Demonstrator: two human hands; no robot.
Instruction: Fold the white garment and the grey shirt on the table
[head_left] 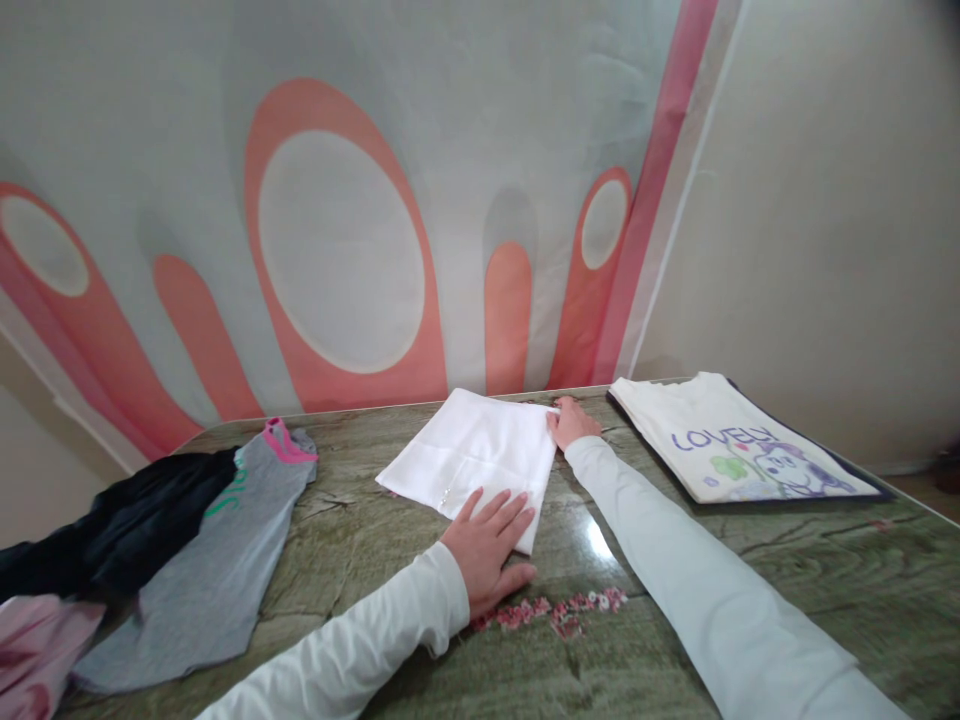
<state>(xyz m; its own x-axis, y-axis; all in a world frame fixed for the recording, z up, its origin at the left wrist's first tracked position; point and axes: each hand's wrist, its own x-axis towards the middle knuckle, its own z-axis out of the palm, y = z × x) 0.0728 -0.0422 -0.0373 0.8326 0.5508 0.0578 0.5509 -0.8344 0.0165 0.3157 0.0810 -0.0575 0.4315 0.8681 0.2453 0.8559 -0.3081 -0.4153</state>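
A white garment (480, 440), folded into a rough square, lies in the middle of the table, with small shiny beads near its front edge. My left hand (491, 550) rests on its near corner, fingers spread and pressed flat over the fabric. At the far right corner, my right hand (574, 424) has its fingers curled around the edge of the cloth. The tips of those fingers are partly hidden.
Folded on the right is a white shirt (697, 440) marked "LOVELY", over a dark layer. Leftward lie a grey shirt (225, 560) with pink trim, a black garment (135, 510) and a pink one (45, 640). The marble-patterned table (345, 540) meets a wall behind.
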